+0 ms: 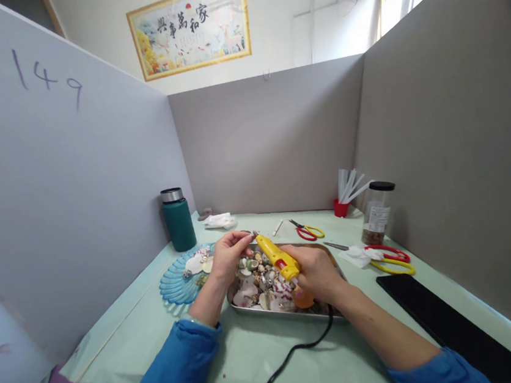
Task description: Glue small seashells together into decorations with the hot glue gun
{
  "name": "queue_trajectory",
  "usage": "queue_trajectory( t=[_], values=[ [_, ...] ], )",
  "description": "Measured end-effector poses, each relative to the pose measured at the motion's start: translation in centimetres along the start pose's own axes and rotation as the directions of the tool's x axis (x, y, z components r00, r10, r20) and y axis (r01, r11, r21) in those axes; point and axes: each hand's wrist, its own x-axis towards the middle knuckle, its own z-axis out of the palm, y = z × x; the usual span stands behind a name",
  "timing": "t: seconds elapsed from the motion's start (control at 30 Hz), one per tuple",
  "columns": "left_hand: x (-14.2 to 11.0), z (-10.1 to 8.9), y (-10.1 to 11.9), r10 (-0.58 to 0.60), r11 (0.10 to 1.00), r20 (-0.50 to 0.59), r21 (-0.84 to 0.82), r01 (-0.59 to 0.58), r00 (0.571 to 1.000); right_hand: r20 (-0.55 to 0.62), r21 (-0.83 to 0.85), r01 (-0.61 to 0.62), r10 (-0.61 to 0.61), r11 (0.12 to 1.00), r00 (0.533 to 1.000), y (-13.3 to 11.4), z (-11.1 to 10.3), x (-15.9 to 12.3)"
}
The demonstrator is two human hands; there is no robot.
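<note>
My right hand [316,273] grips a yellow hot glue gun [278,259], its nozzle pointing up and left toward my left hand. My left hand [228,254] has its fingers pinched together on a small piece I cannot make out, right at the nozzle tip. Both hands hover over a metal tray [269,311] filled with several seashells [260,282]. The gun's black cord [296,351] trails toward me across the pale green table. A blue shell-shaped plate [178,283] with a few shells glued on it lies left of the tray.
A teal thermos [178,219] stands at the back left, with a white cloth [220,221] behind. Red and yellow scissors [307,231], a red cup of glue sticks [342,200], a jar [376,211], more scissors [392,258] and a black slab [440,318] lie right. Grey partitions enclose the desk.
</note>
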Motion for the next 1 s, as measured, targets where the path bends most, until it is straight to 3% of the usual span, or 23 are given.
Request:
queue_trajectory(
  t=[0.63, 1.0],
  values=[
    [0.04, -0.09, -0.19, -0.018, 1.000, -0.002, -0.007, 0.018, 1.000, 0.016, 0.025, 0.028, -0.028, 0.999, 0.999, 0.28, 0.34, -0.04],
    [0.22, -0.38, -0.30, -0.049, 0.993, 0.006, -0.108, 0.049, 0.999, -0.046, -0.042, -0.024, 0.022, 0.999, 0.999, -0.10, -0.05, -0.02]
  ],
)
